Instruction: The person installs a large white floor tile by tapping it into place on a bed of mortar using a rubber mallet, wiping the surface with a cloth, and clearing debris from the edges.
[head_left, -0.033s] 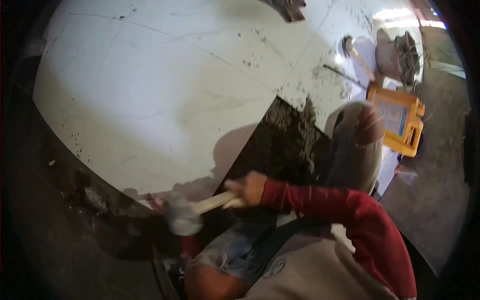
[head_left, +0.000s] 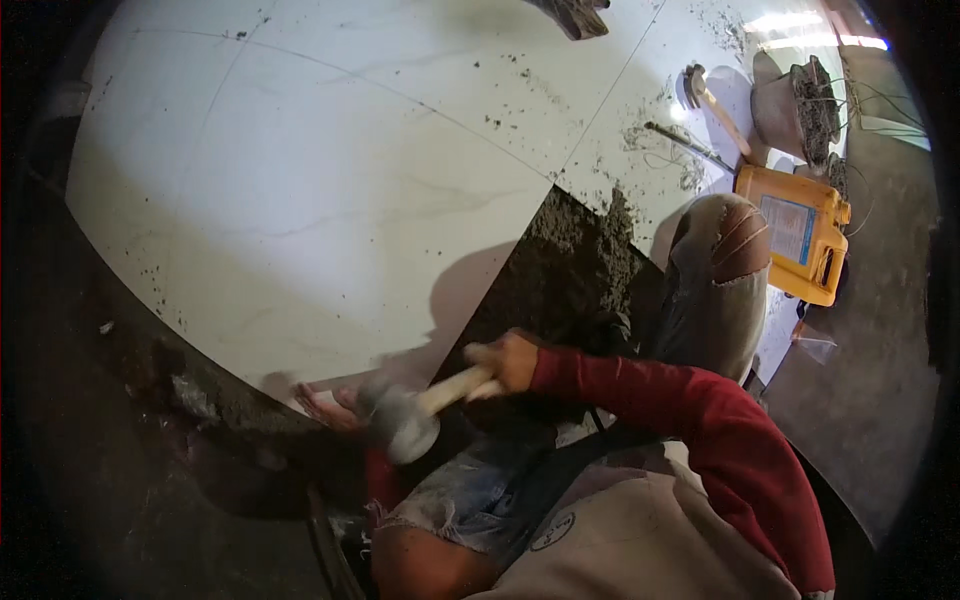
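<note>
My right hand (head_left: 510,362) is closed round the pale wooden handle of a mallet (head_left: 400,425) with a grey head. My left hand (head_left: 325,405), fingers apart, lies at the near edge of a white marble-veined tile (head_left: 340,250), partly hidden behind the mallet head. Beside that tile is a dark patch of rough mortar (head_left: 560,250), reaching down under my arms. My bent knee (head_left: 720,260) in torn trousers rises at the right of the patch.
At the upper right stand a yellow jerrycan (head_left: 785,230) and a mortar-caked bucket (head_left: 780,110), near a wooden-handled hammer (head_left: 725,120) and a dark rod (head_left: 680,145). A dark object (head_left: 570,15) lies at the top. Bare grey floor (head_left: 870,400) borders the tiles.
The mallet and my right hand have shifted a little up and to the right, exposing more of my left hand.
</note>
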